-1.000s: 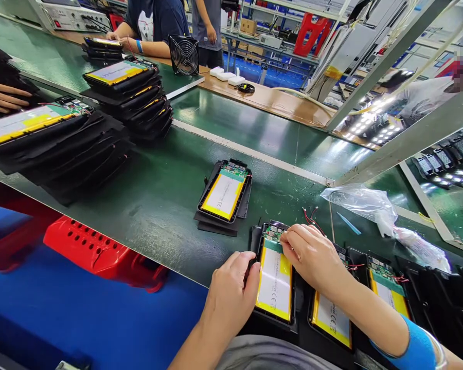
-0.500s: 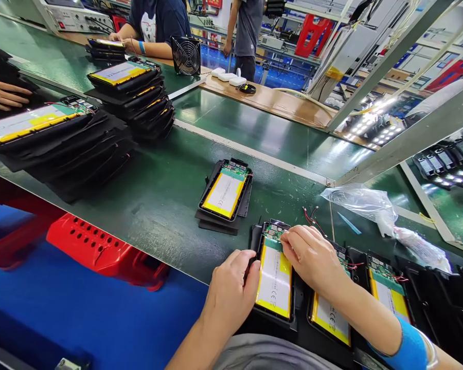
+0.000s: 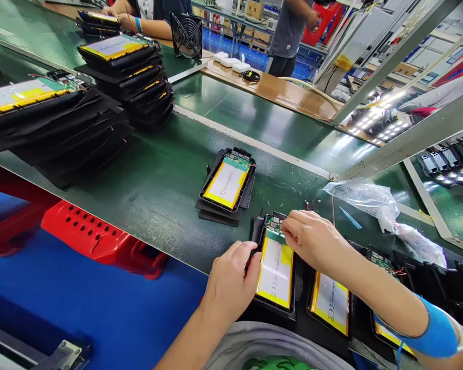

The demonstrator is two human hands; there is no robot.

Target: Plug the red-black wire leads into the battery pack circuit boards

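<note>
In front of me lies an open black device case with a flat white-and-yellow battery pack inside and a green circuit board at its far end. My left hand grips the case's left edge, thumb and fingers curled. Over the board's right side, my right hand is closed in a pinch; whatever its fingertips hold is hidden. To the right, a similar case with a battery lies partly under my right forearm. Beyond my hands, another open unit rests on black sheets.
Tall stacks of similar units stand at the left on the green bench. A clear plastic bag and blue strip lie at the right. A metal post slants above. A red stool stands below. Across are a fan and two people.
The view has shifted slightly. My right forearm has swung lower, while both hands stay at the same case. The other hand at far left has left view; the standing person has moved right.
</note>
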